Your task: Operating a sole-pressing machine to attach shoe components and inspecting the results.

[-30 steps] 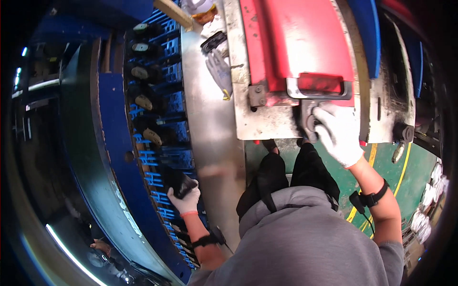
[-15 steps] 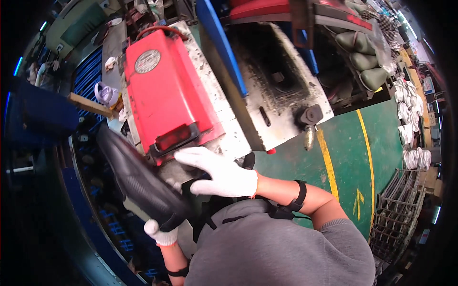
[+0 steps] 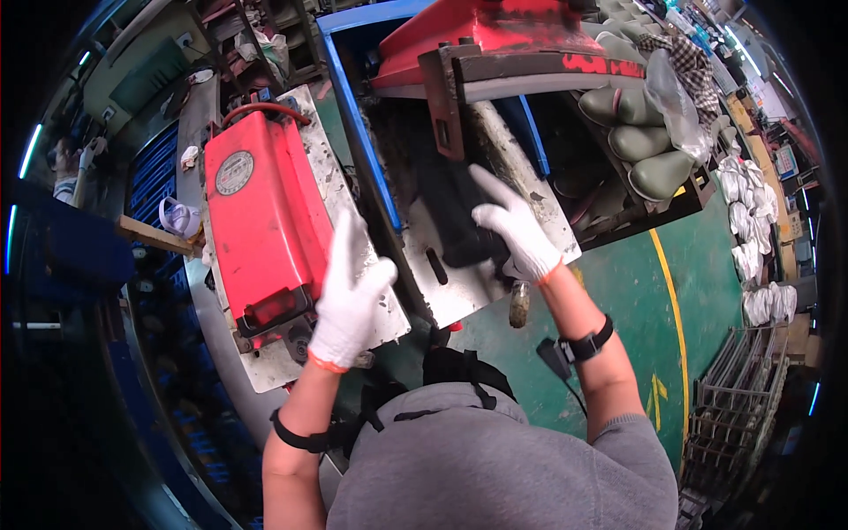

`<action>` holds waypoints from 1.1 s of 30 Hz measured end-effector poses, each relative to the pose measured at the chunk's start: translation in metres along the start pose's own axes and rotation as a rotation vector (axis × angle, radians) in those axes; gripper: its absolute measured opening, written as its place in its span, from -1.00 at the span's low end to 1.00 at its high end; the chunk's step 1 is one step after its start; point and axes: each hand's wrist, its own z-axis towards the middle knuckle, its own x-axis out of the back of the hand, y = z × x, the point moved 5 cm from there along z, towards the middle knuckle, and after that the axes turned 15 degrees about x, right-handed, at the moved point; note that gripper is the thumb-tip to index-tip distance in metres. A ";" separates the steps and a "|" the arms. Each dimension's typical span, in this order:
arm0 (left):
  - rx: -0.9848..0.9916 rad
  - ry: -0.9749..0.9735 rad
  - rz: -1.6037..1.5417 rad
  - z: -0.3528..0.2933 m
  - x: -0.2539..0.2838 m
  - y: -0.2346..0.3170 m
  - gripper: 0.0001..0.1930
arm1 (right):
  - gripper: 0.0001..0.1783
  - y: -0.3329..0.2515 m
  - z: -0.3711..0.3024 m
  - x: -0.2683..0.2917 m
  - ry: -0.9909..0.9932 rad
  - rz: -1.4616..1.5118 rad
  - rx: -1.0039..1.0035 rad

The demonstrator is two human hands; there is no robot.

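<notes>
At the centre, a dark boot-like thing (image 3: 459, 221), blurred, on a scuffed white bench (image 3: 455, 296), below a raised red cover (image 3: 508, 44). Runs lengthwise away from the body, the far end leaning left toward a dark bracket (image 3: 442, 106), the rounded near end toward the front edge. Lies just left of the right hand (image 3: 526, 238), clearly nearer to that than to the left hand (image 3: 343, 305).

On the right, gloved in white, palm down beside and partly over the thing's right flank: forefinger stretched toward the far part, thumb apart from it. Impossible to tell whether touching or only hovering. On the left, also gloved and blurred: fingers pointing away from the body, thumb spread wide, nothing held. Hangs over the right part of a second bench (image 3: 265, 373), well apart from the dark thing.

Further out, a lowered red cover (image 3: 265, 208) on that second bench, and a blue panel (image 3: 360, 132) between the two. Just below the right glove, a worn handle (image 3: 519, 309). Beyond, to the right, grey-green clogs (image 3: 640, 146), then green floor (image 3: 609, 283) with a yellow line (image 3: 669, 300) and a wire rack (image 3: 733, 397).
</notes>
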 end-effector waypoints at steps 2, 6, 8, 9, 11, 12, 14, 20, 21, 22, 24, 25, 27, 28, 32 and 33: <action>-0.183 0.098 0.071 0.018 -0.001 0.035 -0.13 | -0.03 0.027 0.037 0.050 0.052 -0.501 0.102; -0.441 0.166 0.091 0.041 -0.010 0.107 -0.19 | 0.00 0.031 0.089 0.059 0.009 -0.845 0.194; -0.532 0.166 0.107 0.052 -0.024 0.135 -0.18 | 0.01 0.047 0.103 0.060 0.004 -0.977 0.208; -0.566 0.143 0.049 0.056 -0.033 0.147 -0.20 | 0.02 0.059 0.109 0.057 -0.059 -1.036 0.180; -0.657 0.152 0.156 0.072 -0.042 0.166 -0.23 | 0.07 0.091 0.113 0.056 -0.196 -1.230 0.056; -0.747 0.158 0.267 0.075 -0.048 0.176 -0.26 | 0.11 0.107 0.110 0.059 -0.219 -1.247 -0.051; -0.818 0.192 0.268 0.077 -0.073 0.192 -0.39 | 0.13 0.119 0.109 0.073 -0.228 -1.213 -0.010; -0.717 -0.071 0.838 0.116 -0.118 0.240 -0.23 | 0.11 0.112 0.099 0.077 -0.295 -1.220 -0.100; -0.940 -0.128 0.798 0.119 -0.126 0.247 -0.24 | 0.10 0.107 0.101 0.067 -0.316 -1.202 -0.105; -0.965 -0.012 0.904 0.128 -0.126 0.246 -0.28 | 0.10 0.103 0.104 0.059 -0.325 -1.196 -0.087; -0.945 -0.008 0.793 0.137 -0.135 0.250 -0.33 | 0.10 0.102 0.104 0.058 -0.331 -1.191 -0.134; -0.950 -0.010 0.797 0.139 -0.133 0.251 -0.33 | 0.10 0.101 0.106 0.056 -0.325 -1.189 -0.131; -0.936 0.044 0.891 0.137 -0.139 0.252 -0.40 | 0.10 0.106 0.103 0.065 -0.332 -1.187 -0.119; -0.946 0.036 0.889 0.133 -0.142 0.252 -0.40 | 0.10 0.108 0.102 0.072 -0.320 -1.190 -0.119; -0.986 0.118 0.876 0.137 -0.145 0.233 -0.54 | 0.06 0.104 0.095 0.097 -0.326 -0.952 -0.061; -0.975 0.114 0.892 0.131 -0.146 0.226 -0.54 | -0.04 0.090 0.083 0.102 -0.303 -0.989 0.004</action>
